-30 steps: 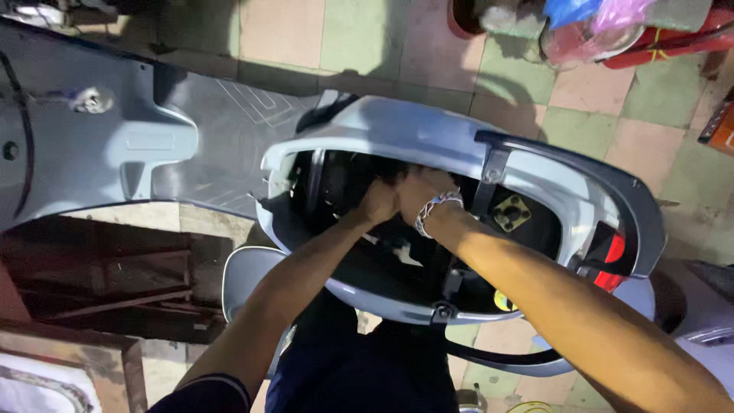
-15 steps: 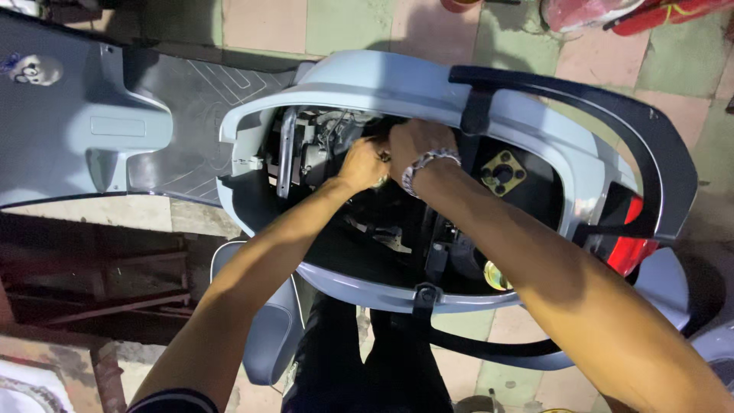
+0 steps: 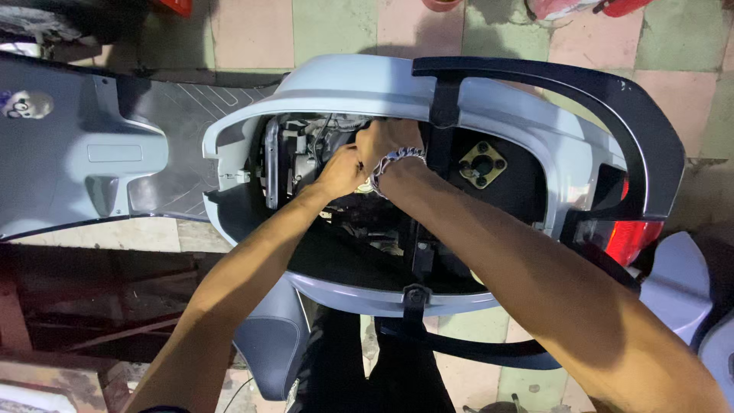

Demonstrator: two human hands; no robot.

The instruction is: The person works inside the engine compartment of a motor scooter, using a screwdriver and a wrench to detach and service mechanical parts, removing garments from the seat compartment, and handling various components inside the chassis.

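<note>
A pale blue scooter body (image 3: 344, 88) lies below me with its seat off and its engine bay open. Both my hands reach into that bay. My left hand (image 3: 339, 172) is closed on something small beside the metal engine parts (image 3: 294, 149); what it grips is hidden. My right hand (image 3: 386, 141), with a beaded bracelet (image 3: 394, 159) on its wrist, presses against the left hand, fingers curled down into the same spot. The fingertips of both are out of sight.
A black grab rail (image 3: 612, 92) arcs around the rear, above the red tail light (image 3: 631, 237). A yellow-ringed fuel filler opening (image 3: 482, 163) sits right of my hands. The grey footboard (image 3: 176, 130) stretches left. Tiled floor lies behind; dark wooden planks (image 3: 84, 306) lie lower left.
The view has shifted right and closer, so the scooter sits further left and larger in frame. My hands stay together in the engine bay, moved slightly toward the front.
</note>
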